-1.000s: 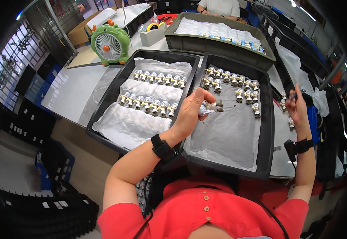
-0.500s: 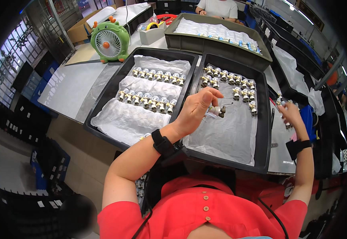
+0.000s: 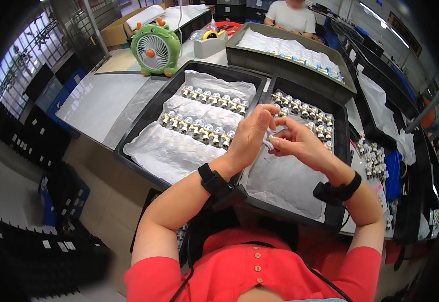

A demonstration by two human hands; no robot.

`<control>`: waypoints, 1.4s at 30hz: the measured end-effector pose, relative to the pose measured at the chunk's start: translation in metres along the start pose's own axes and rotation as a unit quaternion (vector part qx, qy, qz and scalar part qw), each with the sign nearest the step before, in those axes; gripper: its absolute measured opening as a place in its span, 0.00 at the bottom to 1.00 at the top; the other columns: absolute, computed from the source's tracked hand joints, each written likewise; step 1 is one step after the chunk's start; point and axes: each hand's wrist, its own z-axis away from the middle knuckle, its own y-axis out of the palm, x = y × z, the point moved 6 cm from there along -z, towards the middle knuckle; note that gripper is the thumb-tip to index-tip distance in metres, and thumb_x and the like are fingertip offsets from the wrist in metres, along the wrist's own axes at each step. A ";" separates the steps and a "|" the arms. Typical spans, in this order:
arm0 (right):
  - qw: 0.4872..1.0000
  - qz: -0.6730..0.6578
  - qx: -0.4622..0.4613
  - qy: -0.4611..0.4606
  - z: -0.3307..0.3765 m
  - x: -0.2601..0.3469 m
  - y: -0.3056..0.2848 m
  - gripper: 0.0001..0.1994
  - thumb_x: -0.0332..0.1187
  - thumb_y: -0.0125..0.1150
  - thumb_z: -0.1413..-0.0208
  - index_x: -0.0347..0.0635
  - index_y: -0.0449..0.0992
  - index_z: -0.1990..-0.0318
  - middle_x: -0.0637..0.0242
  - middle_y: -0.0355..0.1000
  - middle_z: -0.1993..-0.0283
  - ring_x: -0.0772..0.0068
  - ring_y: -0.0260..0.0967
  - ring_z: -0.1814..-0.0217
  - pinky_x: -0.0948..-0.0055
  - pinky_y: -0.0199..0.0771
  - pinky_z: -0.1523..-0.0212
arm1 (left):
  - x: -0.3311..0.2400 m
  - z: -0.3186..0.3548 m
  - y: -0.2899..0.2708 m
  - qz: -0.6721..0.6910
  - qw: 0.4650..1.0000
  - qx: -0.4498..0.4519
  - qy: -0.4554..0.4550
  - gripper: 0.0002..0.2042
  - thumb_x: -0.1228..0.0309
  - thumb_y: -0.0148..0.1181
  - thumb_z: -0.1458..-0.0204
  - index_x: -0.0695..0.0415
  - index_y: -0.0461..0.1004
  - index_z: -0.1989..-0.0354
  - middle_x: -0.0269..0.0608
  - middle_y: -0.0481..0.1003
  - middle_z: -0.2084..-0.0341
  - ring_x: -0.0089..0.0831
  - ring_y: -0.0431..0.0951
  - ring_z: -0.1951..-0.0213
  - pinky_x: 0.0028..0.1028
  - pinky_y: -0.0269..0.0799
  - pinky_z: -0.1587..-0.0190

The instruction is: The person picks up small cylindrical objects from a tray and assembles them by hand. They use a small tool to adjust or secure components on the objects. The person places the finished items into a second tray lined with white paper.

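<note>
My left hand (image 3: pixel 252 138) and my right hand (image 3: pixel 302 143) meet above the black tray (image 3: pixel 343 121) on the right. Between their fingertips is a small white figurine (image 3: pixel 268 144), mostly hidden by the fingers. The left fingers curl around it, while the right thumb and fingers pinch at its side. Below and behind the hands, several white-and-gold figurines (image 3: pixel 305 109) stand in rows on the tray's pale paper lining (image 3: pixel 285 183). The near part of that lining is bare paper.
A second black tray (image 3: pixel 141 168) at left holds rows of figurines (image 3: pixel 214 98) on white paper. More figurines (image 3: pixel 374 158) cluster right of the trays, beside a blue bin (image 3: pixel 393 173). Behind stand a green fan (image 3: pixel 154 53), a tape dispenser (image 3: pixel 210 46) and an olive tray (image 3: pixel 290 63); a person (image 3: pixel 291 19) sits beyond.
My right hand has come from the figurines at the right over to my left hand and now pinches at the figurine. The whole view has shifted slightly.
</note>
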 end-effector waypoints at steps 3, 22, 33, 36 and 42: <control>0.990 -0.141 -0.031 -0.011 -0.005 -0.016 -0.002 0.20 0.35 0.56 0.43 0.37 0.61 0.46 0.62 0.72 0.60 0.74 0.72 0.59 0.75 0.74 0.55 | 0.007 0.000 -0.005 0.157 0.980 -0.069 -0.097 0.26 0.47 0.35 0.40 0.58 0.66 0.51 0.33 0.69 0.65 0.13 0.68 0.68 0.14 0.63 0.67; 0.973 -0.222 -0.043 -0.040 -0.016 -0.054 -0.008 0.20 0.30 0.55 0.45 0.39 0.61 0.46 0.65 0.70 0.59 0.74 0.71 0.58 0.76 0.71 0.57 | 0.040 -0.003 0.004 0.117 0.982 -0.019 -0.147 0.15 0.61 0.50 0.41 0.60 0.72 0.56 0.33 0.74 0.66 0.15 0.72 0.69 0.18 0.70 0.67; 0.985 -0.145 -0.073 -0.063 -0.018 -0.056 -0.015 0.16 0.33 0.53 0.43 0.37 0.64 0.49 0.64 0.71 0.61 0.74 0.71 0.59 0.75 0.72 0.59 | 0.029 -0.004 0.013 -0.022 0.998 0.038 -0.053 0.14 0.65 0.53 0.43 0.61 0.71 0.54 0.34 0.72 0.61 0.17 0.70 0.65 0.19 0.68 0.62; 0.972 -0.229 -0.050 -0.016 -0.016 -0.052 -0.011 0.17 0.35 0.52 0.42 0.37 0.64 0.49 0.64 0.71 0.60 0.72 0.72 0.57 0.76 0.72 0.58 | 0.034 -0.004 0.010 0.058 0.989 0.016 -0.133 0.15 0.68 0.54 0.44 0.60 0.68 0.51 0.31 0.72 0.66 0.14 0.70 0.68 0.14 0.66 0.70; 0.939 -0.344 -0.002 -0.002 -0.019 -0.058 -0.014 0.16 0.38 0.51 0.40 0.39 0.67 0.49 0.62 0.71 0.56 0.69 0.73 0.57 0.77 0.73 0.56 | 0.042 -0.008 -0.004 0.203 0.967 -0.069 -0.137 0.14 0.66 0.50 0.41 0.58 0.65 0.50 0.33 0.74 0.62 0.13 0.70 0.67 0.14 0.63 0.66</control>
